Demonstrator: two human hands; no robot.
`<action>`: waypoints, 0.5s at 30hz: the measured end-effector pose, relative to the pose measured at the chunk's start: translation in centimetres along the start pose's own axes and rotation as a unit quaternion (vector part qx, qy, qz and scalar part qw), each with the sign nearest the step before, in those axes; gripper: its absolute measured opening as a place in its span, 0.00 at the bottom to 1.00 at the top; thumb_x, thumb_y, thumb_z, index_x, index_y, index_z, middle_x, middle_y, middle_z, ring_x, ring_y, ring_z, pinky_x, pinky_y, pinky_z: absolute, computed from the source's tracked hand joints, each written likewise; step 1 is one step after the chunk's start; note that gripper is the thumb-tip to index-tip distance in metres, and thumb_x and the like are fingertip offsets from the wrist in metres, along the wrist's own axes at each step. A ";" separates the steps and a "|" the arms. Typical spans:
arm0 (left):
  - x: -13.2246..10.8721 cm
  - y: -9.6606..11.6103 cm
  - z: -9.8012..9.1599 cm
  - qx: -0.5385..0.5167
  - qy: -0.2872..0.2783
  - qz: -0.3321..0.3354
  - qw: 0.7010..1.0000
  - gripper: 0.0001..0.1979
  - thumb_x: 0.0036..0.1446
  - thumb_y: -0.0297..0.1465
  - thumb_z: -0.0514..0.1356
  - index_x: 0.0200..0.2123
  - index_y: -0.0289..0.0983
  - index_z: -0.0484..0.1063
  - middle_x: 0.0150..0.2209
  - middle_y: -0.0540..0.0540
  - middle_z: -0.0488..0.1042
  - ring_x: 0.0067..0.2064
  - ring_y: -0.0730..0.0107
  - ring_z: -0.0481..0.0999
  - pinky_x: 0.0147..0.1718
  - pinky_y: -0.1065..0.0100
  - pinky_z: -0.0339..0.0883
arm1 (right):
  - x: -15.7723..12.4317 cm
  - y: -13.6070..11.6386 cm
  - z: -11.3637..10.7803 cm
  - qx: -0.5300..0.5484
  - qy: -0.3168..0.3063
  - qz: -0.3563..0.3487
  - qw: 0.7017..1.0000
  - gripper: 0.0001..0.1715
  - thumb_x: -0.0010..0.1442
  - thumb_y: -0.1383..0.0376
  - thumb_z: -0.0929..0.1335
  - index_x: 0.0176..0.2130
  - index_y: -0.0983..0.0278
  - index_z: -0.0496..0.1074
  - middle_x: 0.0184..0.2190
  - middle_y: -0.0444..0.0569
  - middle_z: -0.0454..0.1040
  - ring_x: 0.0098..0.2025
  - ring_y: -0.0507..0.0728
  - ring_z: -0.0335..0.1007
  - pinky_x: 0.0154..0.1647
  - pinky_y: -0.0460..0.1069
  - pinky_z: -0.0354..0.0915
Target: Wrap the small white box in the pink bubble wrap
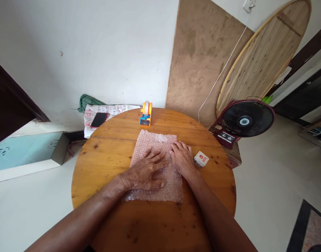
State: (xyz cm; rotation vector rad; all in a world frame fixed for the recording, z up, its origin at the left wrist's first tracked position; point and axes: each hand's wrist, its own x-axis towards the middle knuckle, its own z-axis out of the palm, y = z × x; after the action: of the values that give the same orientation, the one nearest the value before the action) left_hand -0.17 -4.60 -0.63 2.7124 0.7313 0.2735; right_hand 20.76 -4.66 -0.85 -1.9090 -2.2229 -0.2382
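A sheet of clear bubble wrap lies flat on the round wooden table. Across its middle my left hand is pressed palm down, fingers spread. My right hand rests at the upper right edge of the wrap, fingers stretched out and partly over the tabletop. Just right of that hand lies a small white box with red markings. Beyond the wrap, near the table's far edge, stands an orange and blue tape dispenser with a roll of tape in it.
At the far left, a dark phone lies on a printed white sack. A dark red electric fan-like device stands right of the table. A large round wooden board leans against the wall, and a white cord hangs nearby.
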 end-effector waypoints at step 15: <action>0.0 -0.1 0.1 -0.007 0.009 0.000 1.000 0.39 0.54 0.52 0.60 0.66 0.47 0.55 0.69 0.41 0.48 0.69 0.42 0.46 0.65 0.40 0.33 | 0.0 -0.3 -0.6 0.007 -0.001 0.007 1.000 0.20 0.67 0.63 0.59 0.55 0.66 0.67 0.58 0.56 0.68 0.61 0.62 0.55 0.59 0.56 0.48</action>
State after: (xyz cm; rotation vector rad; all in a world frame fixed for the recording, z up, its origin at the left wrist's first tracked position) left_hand -0.18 -4.58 -0.76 2.7002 0.7330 0.3009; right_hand 20.53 -4.87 -0.29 -1.9168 -2.2056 -0.2184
